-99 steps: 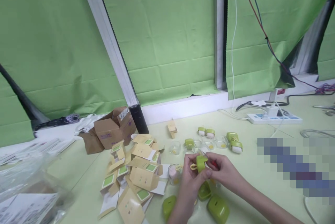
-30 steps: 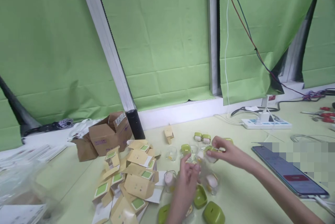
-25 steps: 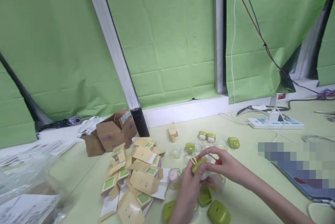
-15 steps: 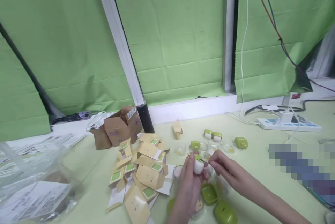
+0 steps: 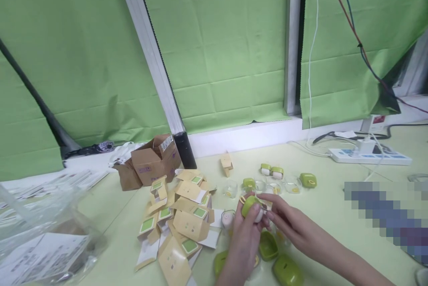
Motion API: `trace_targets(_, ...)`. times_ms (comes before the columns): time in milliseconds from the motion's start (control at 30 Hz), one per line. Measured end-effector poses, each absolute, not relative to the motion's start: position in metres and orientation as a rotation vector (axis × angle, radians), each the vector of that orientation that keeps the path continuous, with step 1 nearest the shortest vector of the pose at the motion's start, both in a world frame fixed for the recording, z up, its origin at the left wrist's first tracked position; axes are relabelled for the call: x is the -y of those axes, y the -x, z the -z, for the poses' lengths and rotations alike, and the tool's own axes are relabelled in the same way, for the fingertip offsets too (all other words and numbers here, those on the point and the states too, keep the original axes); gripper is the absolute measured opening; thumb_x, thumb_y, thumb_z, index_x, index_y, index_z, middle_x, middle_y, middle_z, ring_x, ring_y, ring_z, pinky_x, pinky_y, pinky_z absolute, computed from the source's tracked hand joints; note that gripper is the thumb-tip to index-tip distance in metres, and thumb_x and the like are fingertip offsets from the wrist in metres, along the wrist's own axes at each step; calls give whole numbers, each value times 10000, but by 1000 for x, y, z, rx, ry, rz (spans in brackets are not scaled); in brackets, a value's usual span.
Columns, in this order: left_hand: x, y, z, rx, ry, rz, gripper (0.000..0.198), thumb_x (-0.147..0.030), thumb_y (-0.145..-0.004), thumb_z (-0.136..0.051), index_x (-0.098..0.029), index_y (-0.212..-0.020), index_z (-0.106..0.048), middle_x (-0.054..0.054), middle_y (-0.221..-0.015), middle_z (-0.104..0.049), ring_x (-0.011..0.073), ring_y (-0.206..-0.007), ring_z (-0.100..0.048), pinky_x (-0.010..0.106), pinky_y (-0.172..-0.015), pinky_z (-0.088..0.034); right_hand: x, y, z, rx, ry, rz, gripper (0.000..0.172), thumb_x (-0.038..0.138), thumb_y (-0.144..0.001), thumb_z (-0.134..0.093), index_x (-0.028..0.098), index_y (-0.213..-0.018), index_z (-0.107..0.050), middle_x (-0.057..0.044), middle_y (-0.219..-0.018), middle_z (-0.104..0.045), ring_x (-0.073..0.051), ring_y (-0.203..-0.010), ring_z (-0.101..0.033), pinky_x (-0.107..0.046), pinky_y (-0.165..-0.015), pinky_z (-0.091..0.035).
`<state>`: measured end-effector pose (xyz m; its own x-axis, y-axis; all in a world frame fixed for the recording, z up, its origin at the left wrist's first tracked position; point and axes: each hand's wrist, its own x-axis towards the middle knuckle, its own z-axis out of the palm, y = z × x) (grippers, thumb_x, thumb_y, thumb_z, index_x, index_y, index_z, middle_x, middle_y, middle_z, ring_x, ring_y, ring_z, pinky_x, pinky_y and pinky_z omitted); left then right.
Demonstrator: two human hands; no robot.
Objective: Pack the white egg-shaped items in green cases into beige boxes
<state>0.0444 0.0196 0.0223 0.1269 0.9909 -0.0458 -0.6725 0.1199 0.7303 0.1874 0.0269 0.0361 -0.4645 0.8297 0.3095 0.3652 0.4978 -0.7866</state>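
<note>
My left hand [image 5: 245,232] is closed around a small green and white case [image 5: 250,207] with a yellow loop, held just above the table. My right hand [image 5: 282,221] pinches the right side of the same case with its fingertips. Below my hands lie green cases [image 5: 267,246] and another green case [image 5: 286,270]. Further back stand more small green and white pieces [image 5: 271,171] and a green case [image 5: 308,180].
A heap of flattened tan cartons [image 5: 182,219] lies left of my hands, with an open brown box [image 5: 150,165] and a black cylinder [image 5: 185,150] behind. A clear plastic bag [image 5: 40,232] sits at far left. A white power strip [image 5: 369,157] lies at the right.
My right hand reached back to the far green pieces, then returned to the case in my left hand. The case has been turned so its green side shows.
</note>
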Motion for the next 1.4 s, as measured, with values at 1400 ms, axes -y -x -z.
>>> trace_targets(1400,-12,-45,-32,-754,-806,-1355,670,-261,-715,-668,-271,-1293,-329,5,-814,-603,121,-682,-545,232,-653,-415,-34,-188,-43,1813,1247,-791,444,444,-846,-479,231,-1235,-503,48,-583,-440,-133,-506,-435,-244,-486,-396)
